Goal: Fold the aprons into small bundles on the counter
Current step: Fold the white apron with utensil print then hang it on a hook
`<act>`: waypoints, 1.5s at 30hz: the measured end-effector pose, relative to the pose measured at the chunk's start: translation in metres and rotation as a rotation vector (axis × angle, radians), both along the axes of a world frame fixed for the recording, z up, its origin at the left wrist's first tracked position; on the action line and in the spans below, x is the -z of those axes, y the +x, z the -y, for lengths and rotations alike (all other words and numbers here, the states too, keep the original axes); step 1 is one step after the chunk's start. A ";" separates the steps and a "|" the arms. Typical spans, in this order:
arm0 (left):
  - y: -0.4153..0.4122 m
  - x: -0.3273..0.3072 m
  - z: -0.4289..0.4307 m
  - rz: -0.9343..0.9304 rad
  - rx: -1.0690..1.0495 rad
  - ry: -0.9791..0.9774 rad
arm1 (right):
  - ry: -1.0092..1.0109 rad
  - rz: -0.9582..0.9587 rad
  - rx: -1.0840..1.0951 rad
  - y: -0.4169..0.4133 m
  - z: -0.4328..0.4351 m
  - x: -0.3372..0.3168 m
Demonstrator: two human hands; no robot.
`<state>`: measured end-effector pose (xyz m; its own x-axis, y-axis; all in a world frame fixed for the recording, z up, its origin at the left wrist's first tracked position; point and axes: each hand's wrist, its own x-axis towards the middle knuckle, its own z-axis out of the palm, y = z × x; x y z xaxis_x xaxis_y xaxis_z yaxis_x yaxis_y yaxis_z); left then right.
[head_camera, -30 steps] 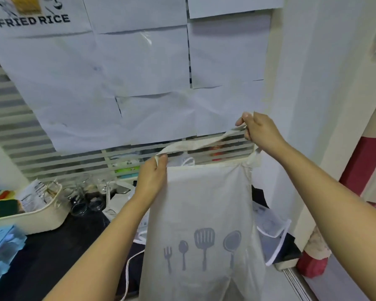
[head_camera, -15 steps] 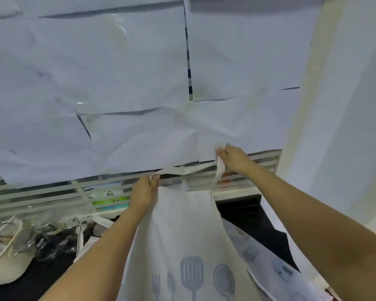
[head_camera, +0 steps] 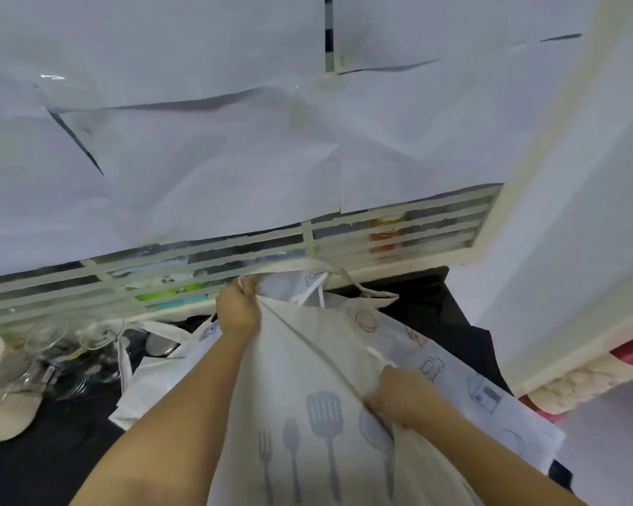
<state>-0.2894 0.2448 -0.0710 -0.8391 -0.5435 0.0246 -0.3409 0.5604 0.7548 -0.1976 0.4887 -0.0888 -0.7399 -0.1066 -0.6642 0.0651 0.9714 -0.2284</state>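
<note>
My right hand [head_camera: 404,390] has dropped from the neck strap to pinch the utensil apron [head_camera: 307,378] mid-edge; my left hand [head_camera: 238,308] keeps its fingers closed on the top corner. The lengthwise fold is starting, above the desk [head_camera: 44,451].

Dark bench [head_camera: 439,308]. A printed apron [head_camera: 465,392] lies flat just right of the right hand [head_camera: 402,396]; another pale apron [head_camera: 154,378] lies left of the left hand [head_camera: 238,308], with clear glasses [head_camera: 48,356] farther left.

No readable text; apron [head_camera: 307,378] bears only utensil pictures.
</note>
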 end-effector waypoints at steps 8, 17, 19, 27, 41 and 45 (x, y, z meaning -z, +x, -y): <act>-0.002 -0.023 0.031 -0.166 -0.098 0.047 | 0.130 0.092 -0.037 -0.001 -0.014 -0.038; 0.001 -0.061 0.047 -0.328 -0.119 0.151 | -0.577 0.161 0.300 -0.052 -0.036 -0.094; 0.028 -0.045 0.030 -0.350 -0.098 0.050 | -0.568 0.152 0.375 -0.062 -0.028 -0.084; 0.145 0.049 -0.080 0.511 0.249 -0.092 | -0.536 0.096 0.494 -0.065 -0.013 -0.043; 0.146 0.080 -0.057 0.579 0.378 -0.166 | 0.330 0.355 -0.168 -0.057 -0.092 -0.062; 0.142 0.078 -0.049 0.450 0.272 -0.181 | -0.823 0.293 0.478 -0.059 -0.107 -0.079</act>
<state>-0.1479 0.2939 -0.1488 -0.8979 -0.3259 -0.2958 -0.4321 0.7803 0.4521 -0.2565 0.5956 -0.0094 -0.6441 -0.3492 -0.6806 0.5697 0.3748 -0.7315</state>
